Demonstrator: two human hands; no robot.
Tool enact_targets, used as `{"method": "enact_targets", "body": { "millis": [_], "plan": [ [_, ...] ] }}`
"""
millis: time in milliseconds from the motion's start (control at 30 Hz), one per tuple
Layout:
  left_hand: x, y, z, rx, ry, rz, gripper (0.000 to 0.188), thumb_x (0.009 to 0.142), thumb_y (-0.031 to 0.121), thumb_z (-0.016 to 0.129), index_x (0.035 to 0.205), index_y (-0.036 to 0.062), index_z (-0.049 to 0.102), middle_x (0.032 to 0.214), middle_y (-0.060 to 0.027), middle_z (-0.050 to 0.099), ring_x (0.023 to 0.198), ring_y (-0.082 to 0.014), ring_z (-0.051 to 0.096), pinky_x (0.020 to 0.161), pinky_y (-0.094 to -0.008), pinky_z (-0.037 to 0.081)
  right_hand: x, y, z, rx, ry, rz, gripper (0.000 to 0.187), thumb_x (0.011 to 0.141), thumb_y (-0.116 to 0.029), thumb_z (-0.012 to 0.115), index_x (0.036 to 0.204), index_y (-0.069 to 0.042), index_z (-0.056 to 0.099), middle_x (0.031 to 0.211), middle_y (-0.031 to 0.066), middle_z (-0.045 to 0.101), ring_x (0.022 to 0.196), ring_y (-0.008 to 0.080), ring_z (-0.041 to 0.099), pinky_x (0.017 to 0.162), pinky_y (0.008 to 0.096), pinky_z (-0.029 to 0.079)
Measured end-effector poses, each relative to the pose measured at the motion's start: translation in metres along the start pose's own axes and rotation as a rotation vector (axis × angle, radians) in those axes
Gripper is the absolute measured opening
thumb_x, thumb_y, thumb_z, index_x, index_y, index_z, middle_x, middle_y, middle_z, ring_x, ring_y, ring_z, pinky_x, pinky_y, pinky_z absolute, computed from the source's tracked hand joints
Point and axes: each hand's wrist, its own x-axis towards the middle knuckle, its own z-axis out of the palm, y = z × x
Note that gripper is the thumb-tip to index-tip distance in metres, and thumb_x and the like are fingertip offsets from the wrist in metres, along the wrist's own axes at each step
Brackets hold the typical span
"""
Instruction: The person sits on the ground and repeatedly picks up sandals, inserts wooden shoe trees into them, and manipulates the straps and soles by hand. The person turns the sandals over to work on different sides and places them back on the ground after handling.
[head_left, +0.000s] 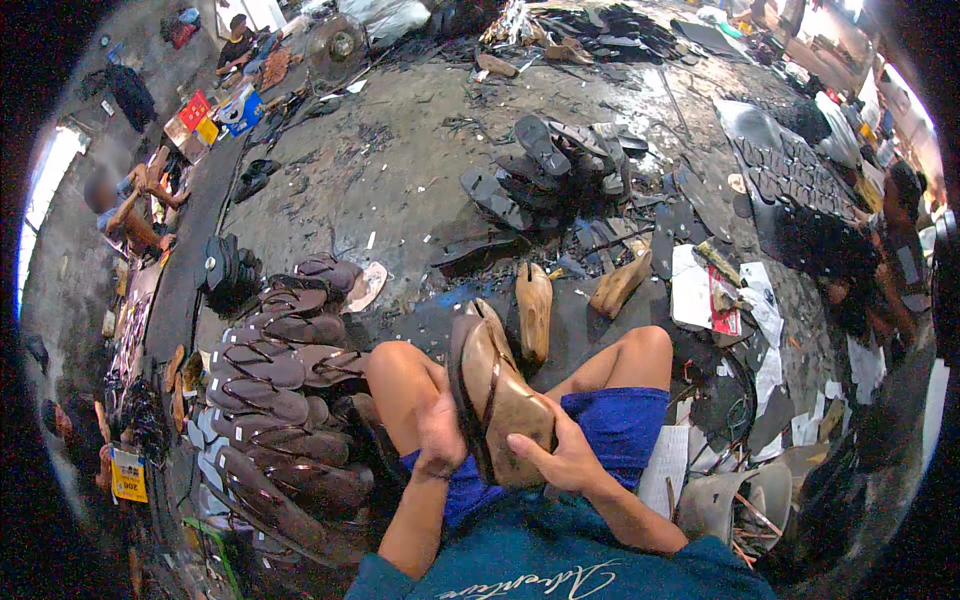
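I sit on the floor with my knees up, in blue shorts. Between my knees stands a wooden shoe last [505,395] with a dark sandal sole and strap [467,385] fitted on it. My left hand [440,435] grips the left side of the sandal. The last's heel end is cupped from below and the right by my right hand [560,460].
Rows of finished dark brown sandals [275,385] lie at my left. Two more wooden lasts [534,310] [620,285] stand ahead on the floor. Black soles [545,170] are piled further out. Papers [705,290] and scraps lie at right. Other people sit at far left [125,205] and right [900,230].
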Motion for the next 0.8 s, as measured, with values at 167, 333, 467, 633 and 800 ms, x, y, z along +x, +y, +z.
{"method": "enact_targets", "body": {
  "millis": [167,333,467,633,800],
  "plan": [
    [0.046,0.015,0.035,0.119,0.449,-0.067,0.063,0.104,0.053,0.039,0.139,0.001,0.052,0.135,-0.0128,0.06,0.12,-0.025,0.059,0.105,-0.0363,0.045,-0.002,-0.011,-0.04,0.061,-0.006,0.234,0.054,0.09,-0.022,0.074,0.134,0.002,0.053,0.123,0.0116,0.065,0.114,0.02,0.06,0.102,0.036,0.047],
    [0.074,0.018,-0.056,-0.45,-0.166,-0.033,0.078,0.102,0.062,0.03,0.143,-0.003,0.043,0.134,-0.0283,0.055,0.117,-0.0382,0.061,0.097,-0.0489,0.055,0.047,0.039,-0.078,-0.213,0.239,0.037,0.05,0.091,-0.021,0.069,0.131,0.005,0.054,0.124,0.0168,0.064,0.115,0.0279,0.06,0.101,0.039,0.047],
    [0.053,-0.006,-0.009,-0.67,-0.224,-0.212,0.076,0.102,0.061,0.032,0.146,-0.0007,0.041,0.136,-0.0282,0.054,0.119,-0.0398,0.06,0.099,-0.0516,0.054,0.109,0.041,-0.08,-0.434,0.233,-0.284,0.054,0.095,-0.022,0.065,0.14,0.001,0.048,0.139,0.0258,0.051,0.13,0.042,0.05,0.111,0.0463,0.038],
    [0.036,-0.043,-0.041,-0.842,-0.323,-0.352,0.079,0.1,0.061,0.042,0.15,0.0009,0.034,0.146,-0.021,0.048,0.126,-0.0368,0.055,0.104,-0.0486,0.05,0.148,-0.068,-0.041,-0.741,-0.313,-0.443,0.041,0.087,-0.015,0.072,0.126,-0.012,0.064,0.131,0.0217,0.058,0.125,0.0377,0.055,0.105,0.0453,0.045],
    [-0.023,0.014,-0.036,0.731,0.21,0.204,0.085,0.087,0.013,0.075,0.154,-0.0002,0.024,0.149,-0.0161,0.042,0.134,-0.0282,0.047,0.109,-0.0406,0.042,0.233,-0.003,-0.007,-0.475,-0.578,-0.505,0.048,0.08,-0.026,0.08,0.123,-0.011,0.065,0.123,0.0193,0.063,0.123,0.0359,0.057,0.104,0.0438,0.047]
  ]
}}
